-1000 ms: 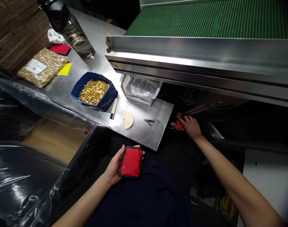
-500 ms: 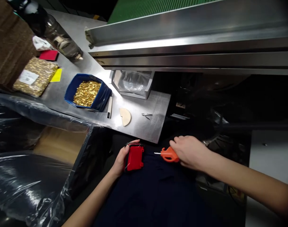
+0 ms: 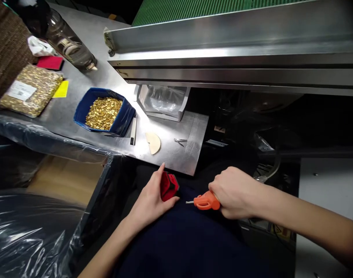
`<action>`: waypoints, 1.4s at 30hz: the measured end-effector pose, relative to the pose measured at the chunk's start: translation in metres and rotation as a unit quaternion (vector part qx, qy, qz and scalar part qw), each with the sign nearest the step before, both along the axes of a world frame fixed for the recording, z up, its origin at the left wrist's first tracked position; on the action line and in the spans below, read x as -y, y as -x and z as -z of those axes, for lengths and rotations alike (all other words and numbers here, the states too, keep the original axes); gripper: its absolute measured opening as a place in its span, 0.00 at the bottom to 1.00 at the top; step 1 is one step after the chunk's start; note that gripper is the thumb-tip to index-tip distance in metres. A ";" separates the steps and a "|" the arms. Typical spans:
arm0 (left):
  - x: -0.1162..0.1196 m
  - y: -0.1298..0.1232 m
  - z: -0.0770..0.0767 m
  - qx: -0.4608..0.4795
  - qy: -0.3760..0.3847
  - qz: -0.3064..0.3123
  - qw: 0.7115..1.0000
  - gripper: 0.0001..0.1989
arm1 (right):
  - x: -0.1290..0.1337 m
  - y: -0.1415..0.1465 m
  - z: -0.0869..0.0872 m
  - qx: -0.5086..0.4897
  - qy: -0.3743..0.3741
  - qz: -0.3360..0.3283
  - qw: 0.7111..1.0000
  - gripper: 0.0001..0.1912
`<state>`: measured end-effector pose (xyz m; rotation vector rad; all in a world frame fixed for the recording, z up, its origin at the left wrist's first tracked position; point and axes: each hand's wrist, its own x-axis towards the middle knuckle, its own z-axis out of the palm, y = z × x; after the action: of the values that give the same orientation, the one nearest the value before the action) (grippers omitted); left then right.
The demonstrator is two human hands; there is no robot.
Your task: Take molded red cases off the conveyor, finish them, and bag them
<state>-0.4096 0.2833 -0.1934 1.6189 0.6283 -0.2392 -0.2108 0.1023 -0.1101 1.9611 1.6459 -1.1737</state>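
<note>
My left hand (image 3: 151, 195) grips a small red plastic case (image 3: 168, 187) with black edges, thumb and fingers on opposite sides of it. The case is tilted, and its far side is hidden by the hand. To the right, my right hand (image 3: 233, 191) is closed around an orange air blow gun (image 3: 205, 201). Its thin metal nozzle points left toward the case, with a gap between them. Both hands are above my dark-clothed lap, just off the front edge of the metal table (image 3: 176, 160).
A blue bin (image 3: 125, 120) of small golden pieces, a cutter knife (image 3: 133, 131), a pale half-disc (image 3: 153, 143), small metal tweezers (image 3: 180, 140) and a grey tray (image 3: 180, 110) lie on the table. A metal conveyor rail (image 3: 222, 50) runs above. A plastic-lined box (image 3: 86, 208) stands left.
My left hand has turned the red case from its flat face to a tilted, more edge-on view. The blow gun has moved slightly lower, its nozzle closer to the case.
</note>
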 end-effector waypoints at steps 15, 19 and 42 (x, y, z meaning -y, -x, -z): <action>-0.007 0.002 0.003 -0.050 0.321 -0.158 0.933 0.48 | 0.008 -0.032 0.005 -0.074 -0.040 0.047 0.995 0.10; -0.014 -0.023 -0.024 -0.012 0.140 -0.067 0.988 0.54 | 0.000 -0.041 -0.001 -0.009 -0.049 0.051 0.997 0.07; 0.008 -0.022 0.029 -0.031 0.501 -0.174 0.847 0.34 | 0.047 -0.143 0.199 0.229 -0.212 0.200 0.929 0.26</action>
<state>-0.3876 0.2756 -0.2223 0.4726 0.6689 -0.2838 -0.0679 0.0557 -0.3093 2.6792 1.3612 -0.4076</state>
